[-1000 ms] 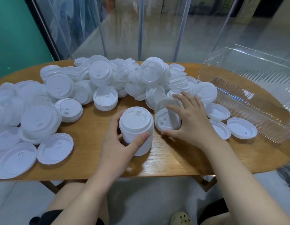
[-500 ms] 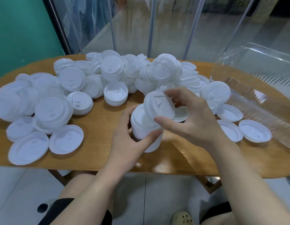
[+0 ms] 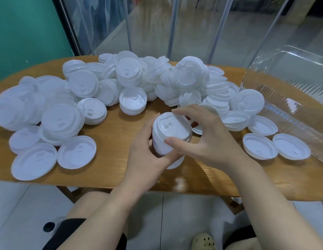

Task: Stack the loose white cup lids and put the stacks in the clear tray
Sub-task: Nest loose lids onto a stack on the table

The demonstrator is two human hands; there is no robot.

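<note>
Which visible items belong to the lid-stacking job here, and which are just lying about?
Job: tall stack of white plastic lids, gripped by left hand, capped by right hand; loose white lids heap; clear plastic tray.
Just there: oval wooden table; beige perforated clog.

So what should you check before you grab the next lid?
1. Left hand holds the stack steady: ok.
2. Top lid sits flat on the stack: cannot tell; the right hand is curled round its rim.
3. Loose lids within reach, like the two lids by the tray: ok.
4. Clear tray has room: ok, no stacks visible inside.
5. Stack upright: not ok, it tilts a little.
</note>
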